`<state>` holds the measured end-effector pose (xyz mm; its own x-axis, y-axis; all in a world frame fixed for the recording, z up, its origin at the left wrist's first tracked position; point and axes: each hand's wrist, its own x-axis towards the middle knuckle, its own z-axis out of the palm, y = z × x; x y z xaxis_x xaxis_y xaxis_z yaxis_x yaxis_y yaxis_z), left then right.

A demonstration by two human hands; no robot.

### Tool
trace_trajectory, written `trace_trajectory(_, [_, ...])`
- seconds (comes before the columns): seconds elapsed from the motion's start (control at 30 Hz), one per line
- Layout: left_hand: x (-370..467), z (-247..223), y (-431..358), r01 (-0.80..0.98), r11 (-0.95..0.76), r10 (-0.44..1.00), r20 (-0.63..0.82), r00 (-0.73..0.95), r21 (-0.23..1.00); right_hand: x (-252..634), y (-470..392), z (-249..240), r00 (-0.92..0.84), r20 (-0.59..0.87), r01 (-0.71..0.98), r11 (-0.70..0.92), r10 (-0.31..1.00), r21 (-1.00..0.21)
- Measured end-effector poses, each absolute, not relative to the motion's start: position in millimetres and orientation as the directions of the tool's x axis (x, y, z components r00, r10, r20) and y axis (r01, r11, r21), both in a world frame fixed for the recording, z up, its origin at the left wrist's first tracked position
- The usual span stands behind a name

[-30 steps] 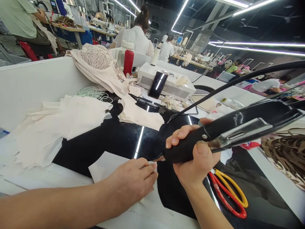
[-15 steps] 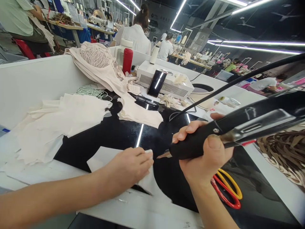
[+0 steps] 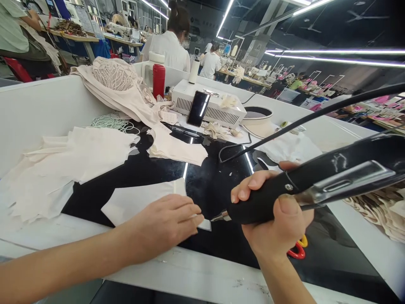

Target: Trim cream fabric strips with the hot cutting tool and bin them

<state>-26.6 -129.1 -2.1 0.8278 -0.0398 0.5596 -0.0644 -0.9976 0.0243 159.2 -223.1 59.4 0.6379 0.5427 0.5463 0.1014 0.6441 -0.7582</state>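
Black glossy worktable (image 3: 152,177) under both hands, white wall (image 3: 38,109) beyond the left hand along its far-left side.

Cream fabric pile (image 3: 57,164) lies left of and beyond the left hand, cut pieces overlapping. A second folded cream piece (image 3: 177,147) sits straight beyond the left hand. A lace garment heap (image 3: 117,80) is further out against the wall.

White vented box (image 3: 209,105) is far beyond both hands; a phone (image 3: 198,109) leans on its front. Red flask (image 3: 158,80) stands left of the box.

Black cutting tool (image 3: 316,181), long body, runs from the right hand out to the right edge of view, with a metal lever along its lower side. Its cable (image 3: 316,116) arcs away above the right hand. The metal tip (image 3: 220,217) points left, just short of the left hand's fingertips, close to the edge of the white piece.

White fabric piece (image 3: 139,200) lies flat on the table, partly under the left hand and extending left of it.

Right hand (image 3: 275,211): fist wrapped round the tool's front grip, thumb on the near side.

Left hand (image 3: 164,221): flat, palm down, fingers extended, pressing the white fabric piece; grips nothing.

Red and yellow scissor loops (image 3: 297,247) peek out just behind the right hand's wrist; rest hidden.
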Motion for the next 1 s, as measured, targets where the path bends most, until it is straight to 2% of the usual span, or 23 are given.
trace_trajectory(0.13, [-22,-1,-141,-0.154,-0.987,-0.115,0.513,0.851,0.035,159,-223,56,0.630,0.555,0.120,0.638,0.543,-0.760])
trace_trajectory(0.33, [-19,-7,-135,-0.157,-0.987,-0.147,0.466,0.872,-0.017,157,-222,49,0.613,0.551,0.081,0.649,0.566,-0.756])
trace_trajectory(0.5, [-19,-9,-130,-0.126,-0.991,-0.134,0.447,0.884,-0.050,158,-221,47,0.604,0.562,0.082,0.658,0.565,-0.749])
trace_trajectory(1.0, [-23,-8,-121,-0.108,-0.994,-0.099,0.381,0.919,0.003,161,-220,45,0.600,0.565,0.080,0.660,0.566,-0.747])
